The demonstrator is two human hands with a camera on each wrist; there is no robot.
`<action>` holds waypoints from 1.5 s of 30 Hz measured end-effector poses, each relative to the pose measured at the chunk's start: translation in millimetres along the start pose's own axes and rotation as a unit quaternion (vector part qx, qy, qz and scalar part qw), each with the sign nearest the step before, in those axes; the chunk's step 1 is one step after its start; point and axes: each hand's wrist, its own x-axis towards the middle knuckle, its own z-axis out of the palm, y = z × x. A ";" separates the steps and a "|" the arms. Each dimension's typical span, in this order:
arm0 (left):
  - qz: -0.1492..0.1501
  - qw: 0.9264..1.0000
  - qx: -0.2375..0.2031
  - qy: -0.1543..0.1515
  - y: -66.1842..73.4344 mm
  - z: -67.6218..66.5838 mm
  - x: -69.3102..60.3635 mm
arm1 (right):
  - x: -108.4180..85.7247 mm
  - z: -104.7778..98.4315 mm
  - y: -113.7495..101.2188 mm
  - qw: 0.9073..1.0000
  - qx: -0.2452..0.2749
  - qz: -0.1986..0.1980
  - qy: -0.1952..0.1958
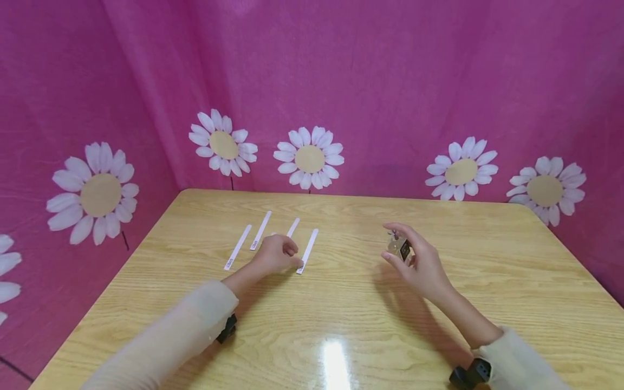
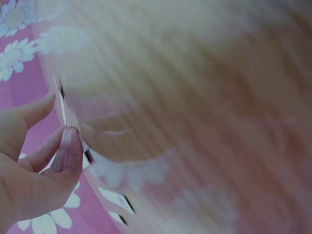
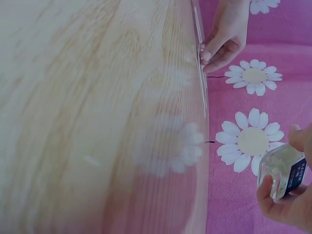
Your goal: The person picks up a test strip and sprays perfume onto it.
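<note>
Several narrow white paper strips (image 1: 238,247) with dark print at their near ends lie on the left half of the table. Over them is my left hand (image 1: 276,253), its thumb touching the printed end of the rightmost strip (image 1: 309,248). A gap shows between that thumb and the bent fingers in the left wrist view, where the fingertips (image 2: 73,134) rest at a strip. My right hand (image 1: 423,266) holds a small clear glass perfume bottle (image 3: 279,170) with a black label above the right side of the table, between thumb and fingers. The hand hides part of the bottle.
The wood-grain table (image 1: 351,303) has a glossy surface that reflects light. Behind it and to the left hangs a magenta cloth (image 1: 370,81) with large white daisies. Dark wrist cameras (image 1: 470,374) sit at both cream sleeves.
</note>
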 end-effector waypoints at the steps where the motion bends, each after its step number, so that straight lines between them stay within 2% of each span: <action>1: 0.000 1.000 0.000 -0.003 1.6 1.7 -1.2 | -0.5 -0.3 0.1 1.000 0.000 0.001 0.000; 8: 0.002 1.000 -0.001 -0.022 10.2 8.3 -6.4 | -3.1 -3.1 0.9 1.000 -0.006 0.006 -0.003; 13: 0.026 0.999 0.021 -0.027 12.0 8.5 -7.1 | -3.8 -5.0 1.4 1.000 -0.008 0.007 -0.006; 17: 0.041 0.998 0.010 -0.036 11.1 6.8 -7.2 | -4.3 -5.8 2.1 1.000 -0.007 0.007 -0.008; 26: 0.021 0.997 -0.036 -0.060 8.5 4.0 -6.3 | -7.1 -6.5 3.9 1.000 -0.012 0.008 -0.006; 36: 0.016 0.996 -0.039 -0.073 11.2 5.1 -3.9 | -9.7 -6.4 5.6 1.000 -0.013 -0.001 -0.003; 45: 0.057 0.993 -0.037 -0.093 11.0 5.8 -7.6 | -10.8 -2.1 5.6 1.000 -0.012 -0.007 -0.009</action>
